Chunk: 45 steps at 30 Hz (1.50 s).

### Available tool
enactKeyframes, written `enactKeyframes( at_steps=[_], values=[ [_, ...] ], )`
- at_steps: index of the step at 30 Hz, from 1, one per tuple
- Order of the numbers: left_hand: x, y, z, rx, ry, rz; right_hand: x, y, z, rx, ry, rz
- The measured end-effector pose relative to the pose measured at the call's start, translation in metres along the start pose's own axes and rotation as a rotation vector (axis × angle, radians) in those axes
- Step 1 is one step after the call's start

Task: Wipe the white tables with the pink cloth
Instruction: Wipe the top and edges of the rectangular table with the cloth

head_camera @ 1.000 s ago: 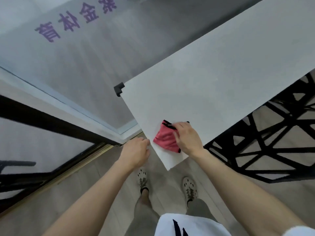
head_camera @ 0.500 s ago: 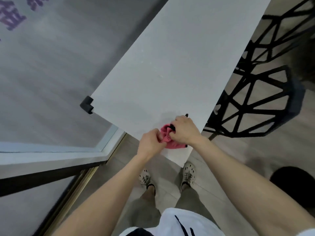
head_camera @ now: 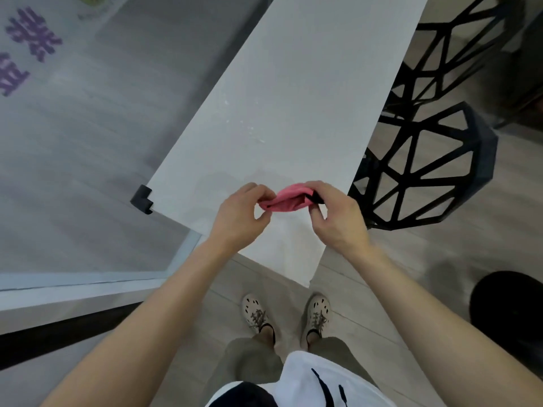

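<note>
The pink cloth (head_camera: 286,198) is pinched at its ends by the left hand (head_camera: 239,212) and right hand (head_camera: 338,214), held just above the white table (head_camera: 293,113), apparently to be refolded for wiping.

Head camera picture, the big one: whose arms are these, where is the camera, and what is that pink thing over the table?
No machine here: a person wears one wide-angle camera on the head, looking down, so you see their own bare arms and shoes. The left hand and right hand each pinch one end of a small pink cloth with black trim, holding it between them over the near end of a long white table. A black corner piece sits on the table's left corner; a black open-frame chair stands on the right.
</note>
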<state>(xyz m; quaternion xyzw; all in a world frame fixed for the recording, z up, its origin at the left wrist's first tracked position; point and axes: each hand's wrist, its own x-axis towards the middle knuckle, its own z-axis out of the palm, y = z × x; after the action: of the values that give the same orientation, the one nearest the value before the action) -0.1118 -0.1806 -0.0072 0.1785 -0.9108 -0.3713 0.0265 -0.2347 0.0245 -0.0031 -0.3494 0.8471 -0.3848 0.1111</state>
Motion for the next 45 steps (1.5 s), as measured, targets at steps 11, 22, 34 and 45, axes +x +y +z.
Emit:
enactKeyframes(
  at_steps=[11,22,34,45],
  values=[
    [-0.057,-0.059,0.028,0.460,-0.181,-0.459,-0.005,0.057,0.098,-0.381,-0.302,-0.103],
    [-0.034,-0.085,0.036,0.597,-0.279,-0.508,-0.040,0.107,0.097,-0.631,-0.442,-0.358],
    [-0.032,-0.092,0.020,0.890,-0.301,-0.268,-0.071,0.035,0.173,-0.566,-0.173,-0.086],
    [-0.040,-0.096,0.022,0.894,-0.201,-0.185,-0.033,0.065,0.140,-0.635,-0.016,0.351]
  ],
)
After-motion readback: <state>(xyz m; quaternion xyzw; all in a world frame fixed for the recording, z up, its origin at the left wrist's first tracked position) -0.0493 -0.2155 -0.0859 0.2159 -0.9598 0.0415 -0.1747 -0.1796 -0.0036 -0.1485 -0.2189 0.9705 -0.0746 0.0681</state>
